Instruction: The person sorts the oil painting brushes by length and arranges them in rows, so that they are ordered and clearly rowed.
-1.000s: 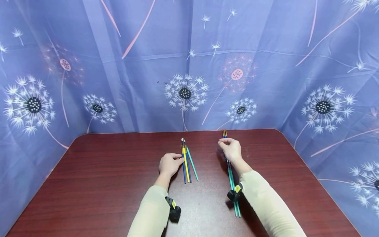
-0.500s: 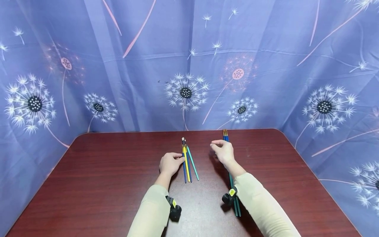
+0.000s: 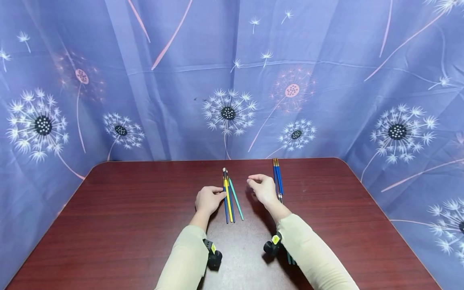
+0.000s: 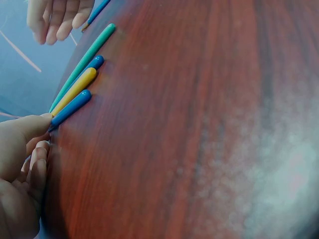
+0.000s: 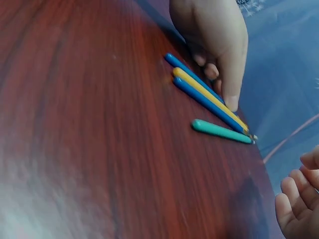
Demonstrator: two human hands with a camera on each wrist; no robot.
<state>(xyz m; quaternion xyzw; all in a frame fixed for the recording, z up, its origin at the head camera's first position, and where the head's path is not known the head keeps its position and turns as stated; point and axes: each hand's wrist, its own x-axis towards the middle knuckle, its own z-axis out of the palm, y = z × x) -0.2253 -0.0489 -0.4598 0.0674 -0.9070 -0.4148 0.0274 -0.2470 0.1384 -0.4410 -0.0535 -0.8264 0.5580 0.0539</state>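
Near the middle of the table, a yellow paintbrush point(image 3: 228, 206) lies between two blue paintbrushes point(image 5: 202, 102). A teal paintbrush point(image 3: 237, 201) slants away on their right. My left hand point(image 3: 208, 200) grips at the left side of this bunch, its thumb point(image 5: 231, 102) on the yellow and blue handles; the far fingertips are partly hidden. My right hand point(image 3: 265, 190) hovers to the right of the bunch, fingers loosely curled and holding nothing. In the left wrist view, the rounded handle ends point toward the camera.
Several blue paintbrushes point(image 3: 278, 176) lie in a row at the far right, beyond my right hand. Teal handles point(image 3: 290, 259) show from under my right forearm. The reddish-brown table point(image 3: 127, 209) meets a blue dandelion-print curtain point(image 3: 174, 112) at its back edge.
My right hand has moved left, away from the right-hand row of brushes and toward the middle bunch, uncovering more blue handles. My left hand stays at the bunch.
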